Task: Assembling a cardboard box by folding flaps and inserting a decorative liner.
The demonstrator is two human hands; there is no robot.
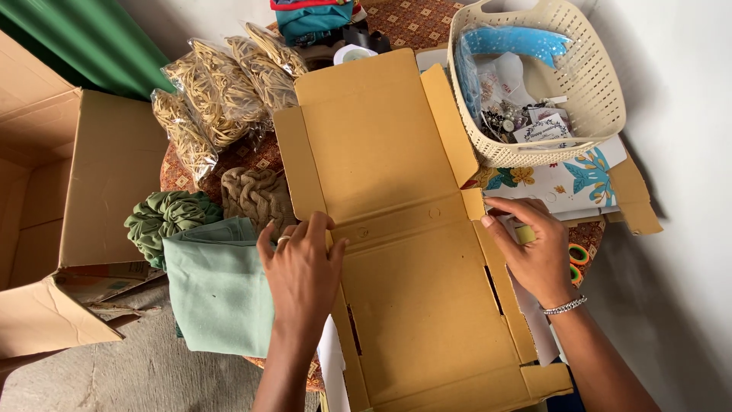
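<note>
Pressing both side flaps of the flat mailer box point(404, 252) on the table, the left hand point(301, 271) curls loosely spread fingers over its edge, while the right hand point(534, 255) pinches the opposite flap, steadying the creases.

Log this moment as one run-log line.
left hand: pressing left side flap of flat cardboard mailer box | right hand: on right flap | green cloth beside left hand
</note>
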